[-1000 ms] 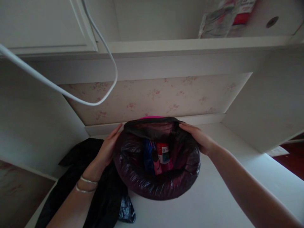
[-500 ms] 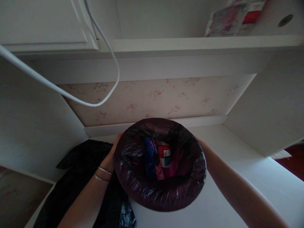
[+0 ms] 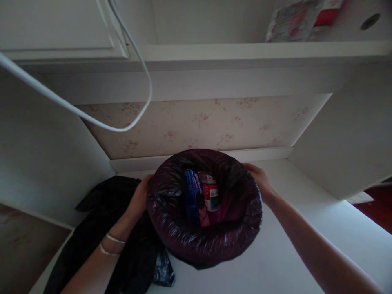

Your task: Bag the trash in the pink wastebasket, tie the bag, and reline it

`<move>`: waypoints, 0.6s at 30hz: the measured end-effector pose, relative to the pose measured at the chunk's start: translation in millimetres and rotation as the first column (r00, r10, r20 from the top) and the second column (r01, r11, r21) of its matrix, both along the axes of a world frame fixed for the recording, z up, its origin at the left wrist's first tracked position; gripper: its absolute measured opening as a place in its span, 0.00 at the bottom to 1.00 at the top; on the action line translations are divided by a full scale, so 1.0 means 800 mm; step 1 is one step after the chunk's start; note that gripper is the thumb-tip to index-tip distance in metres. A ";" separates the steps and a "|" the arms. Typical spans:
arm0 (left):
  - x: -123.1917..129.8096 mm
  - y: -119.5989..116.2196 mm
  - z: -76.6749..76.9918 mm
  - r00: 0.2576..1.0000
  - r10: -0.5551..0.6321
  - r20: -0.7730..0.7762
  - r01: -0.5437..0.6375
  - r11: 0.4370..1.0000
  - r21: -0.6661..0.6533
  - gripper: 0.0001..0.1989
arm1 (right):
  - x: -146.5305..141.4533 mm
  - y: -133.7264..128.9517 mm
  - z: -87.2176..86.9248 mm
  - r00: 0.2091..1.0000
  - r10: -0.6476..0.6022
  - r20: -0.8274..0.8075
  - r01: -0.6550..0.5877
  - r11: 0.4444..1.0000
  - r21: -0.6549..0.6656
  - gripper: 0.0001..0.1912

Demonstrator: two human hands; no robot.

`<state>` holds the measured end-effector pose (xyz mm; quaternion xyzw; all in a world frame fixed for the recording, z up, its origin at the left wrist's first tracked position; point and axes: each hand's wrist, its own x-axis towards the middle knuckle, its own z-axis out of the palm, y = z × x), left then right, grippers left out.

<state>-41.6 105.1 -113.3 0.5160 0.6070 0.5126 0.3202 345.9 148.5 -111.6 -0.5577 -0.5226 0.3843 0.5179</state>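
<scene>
A round trash bin [image 3: 205,247] lined with a dark, shiny plastic bag stands between my hands, its mouth facing me. Inside it lie a blue snack packet [image 3: 192,196] with a pink end and a red-and-white can-like container [image 3: 210,194]. My left hand [image 3: 143,192] presses against the bin's left side, its fingertips hidden behind the lining. On the right, my right hand [image 3: 259,179] grips the bin near its far edge, fingers partly out of sight. A crumpled black plastic bag [image 3: 101,228] lies under and beside my left forearm.
Beneath the bin is a white surface [image 3: 294,245] with white panels on both sides. A white shelf [image 3: 245,53] crosses above, carrying a red-and-clear package [image 3: 288,22]. A white cable [image 3: 119,126] hangs at upper left.
Both hands have slid a little on the bin's sides, and more of my right hand shows now. The bin has shifted and tilted slightly; its contents show a bit higher.
</scene>
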 end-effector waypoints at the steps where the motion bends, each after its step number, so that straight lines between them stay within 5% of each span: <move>1: -0.004 -0.005 0.012 0.999 0.043 -0.002 -0.043 0.999 0.015 0.17 | -0.001 -0.003 0.016 0.999 -0.052 0.013 0.051 0.998 0.036 0.19; 4: -0.009 -0.021 0.060 0.993 0.080 -0.082 -0.065 0.982 0.177 0.15 | -0.017 -0.029 0.072 0.991 -0.068 0.112 0.045 0.979 0.198 0.16; 6: -0.002 -0.030 0.094 0.949 -0.104 -0.296 0.183 0.951 0.250 0.13 | -0.035 -0.052 0.105 0.911 0.042 0.411 -0.218 0.893 0.393 0.14; 9: 0.015 -0.033 0.130 0.637 -0.467 -0.613 0.623 0.781 0.052 0.14 | -0.055 -0.075 0.132 0.584 0.226 0.779 -0.672 0.673 0.309 0.15; 11: 0.021 -0.027 0.137 0.426 -0.603 -0.674 0.739 0.662 -0.126 0.13 | -0.057 -0.077 0.132 0.427 0.273 0.862 -0.763 0.620 0.182 0.16; 12: 0.021 -0.023 0.137 0.380 -0.624 -0.683 0.745 0.644 -0.174 0.12 | -0.053 -0.075 0.129 0.385 0.291 0.876 -0.772 0.622 0.132 0.17; 18: -0.001 0.000 0.119 0.429 -0.384 -0.817 0.654 0.756 -0.012 0.23 | -0.018 -0.082 0.113 0.292 0.301 0.908 -0.768 0.640 0.035 0.24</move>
